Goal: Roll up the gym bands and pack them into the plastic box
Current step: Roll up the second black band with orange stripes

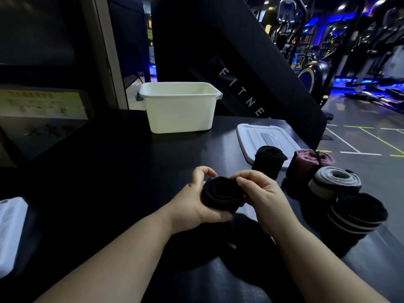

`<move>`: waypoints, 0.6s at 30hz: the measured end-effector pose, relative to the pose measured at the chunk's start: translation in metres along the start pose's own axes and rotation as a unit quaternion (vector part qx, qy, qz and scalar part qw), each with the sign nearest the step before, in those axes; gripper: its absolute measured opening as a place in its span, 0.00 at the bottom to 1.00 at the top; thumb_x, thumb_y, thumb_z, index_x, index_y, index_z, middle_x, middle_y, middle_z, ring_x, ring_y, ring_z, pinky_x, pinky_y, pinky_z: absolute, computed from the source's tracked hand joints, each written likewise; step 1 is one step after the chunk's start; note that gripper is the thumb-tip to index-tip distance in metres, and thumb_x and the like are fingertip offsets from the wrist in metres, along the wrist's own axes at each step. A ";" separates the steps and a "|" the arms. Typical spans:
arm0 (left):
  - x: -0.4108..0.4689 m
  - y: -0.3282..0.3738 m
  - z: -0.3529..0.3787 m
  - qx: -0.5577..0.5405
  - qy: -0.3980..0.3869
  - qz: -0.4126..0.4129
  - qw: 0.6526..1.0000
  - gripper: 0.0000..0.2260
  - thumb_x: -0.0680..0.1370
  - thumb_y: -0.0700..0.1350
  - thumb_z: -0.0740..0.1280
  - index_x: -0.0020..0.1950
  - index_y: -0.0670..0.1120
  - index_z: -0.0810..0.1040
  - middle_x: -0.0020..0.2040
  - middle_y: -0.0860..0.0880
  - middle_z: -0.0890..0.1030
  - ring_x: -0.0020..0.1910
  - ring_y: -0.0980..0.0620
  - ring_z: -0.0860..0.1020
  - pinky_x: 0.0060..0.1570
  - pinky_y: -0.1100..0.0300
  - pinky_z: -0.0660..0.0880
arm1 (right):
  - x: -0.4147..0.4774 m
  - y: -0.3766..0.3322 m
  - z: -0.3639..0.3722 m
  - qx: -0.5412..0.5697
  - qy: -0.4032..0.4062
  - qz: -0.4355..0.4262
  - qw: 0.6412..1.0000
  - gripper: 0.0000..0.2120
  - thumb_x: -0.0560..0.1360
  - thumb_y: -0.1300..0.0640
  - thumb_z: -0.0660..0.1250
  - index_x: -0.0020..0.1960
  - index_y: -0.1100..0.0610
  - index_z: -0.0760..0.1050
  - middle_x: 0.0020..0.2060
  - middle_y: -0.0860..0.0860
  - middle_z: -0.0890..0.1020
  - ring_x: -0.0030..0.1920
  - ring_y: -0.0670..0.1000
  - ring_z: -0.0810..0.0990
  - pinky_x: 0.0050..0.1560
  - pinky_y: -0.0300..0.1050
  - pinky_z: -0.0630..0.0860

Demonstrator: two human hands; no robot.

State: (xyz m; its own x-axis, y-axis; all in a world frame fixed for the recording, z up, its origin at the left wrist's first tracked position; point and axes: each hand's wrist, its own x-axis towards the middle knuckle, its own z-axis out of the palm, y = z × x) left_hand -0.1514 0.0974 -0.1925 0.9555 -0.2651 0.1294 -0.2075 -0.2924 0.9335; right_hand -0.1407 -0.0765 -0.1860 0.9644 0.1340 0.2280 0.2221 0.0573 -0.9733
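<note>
A rolled black gym band (222, 194) is held above the dark table between both hands. My left hand (197, 200) cups it from below and the left, fingers curled round the roll. My right hand (260, 193) pinches its right edge with thumb and fingers. The white plastic box (180, 108) stands open at the back of the table, well beyond the hands. To the right lie rolled bands: a black one (267, 162), a pink one (308, 161), a grey-white one (334, 181) and a black one with white stripes (355, 213).
The box's white lid (258, 136) lies flat right of the box, under the black roll's far end. A white object (11, 230) sits at the table's left edge. A dark fitness machine (240, 68) rises behind the table. Gym floor lies to the right.
</note>
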 end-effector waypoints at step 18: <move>-0.004 0.000 -0.011 -0.040 -0.056 -0.006 0.998 0.28 0.60 0.41 0.78 0.56 0.50 0.69 0.42 0.60 0.79 0.44 0.62 0.77 0.44 0.66 0.73 | -0.001 -0.003 -0.013 0.056 -0.111 0.036 0.992 0.07 0.75 0.66 0.63 0.46 0.59 0.79 0.34 0.54 0.80 0.33 0.50 0.79 0.35 0.41 0.77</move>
State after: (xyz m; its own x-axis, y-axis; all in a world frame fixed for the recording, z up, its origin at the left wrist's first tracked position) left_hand -0.1529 0.1080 -0.1893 0.9271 -0.3651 0.0846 -0.1755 -0.2237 0.9587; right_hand -0.1405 -0.0897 -0.1842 0.9191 0.3558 0.1694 0.1240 0.1470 -0.9813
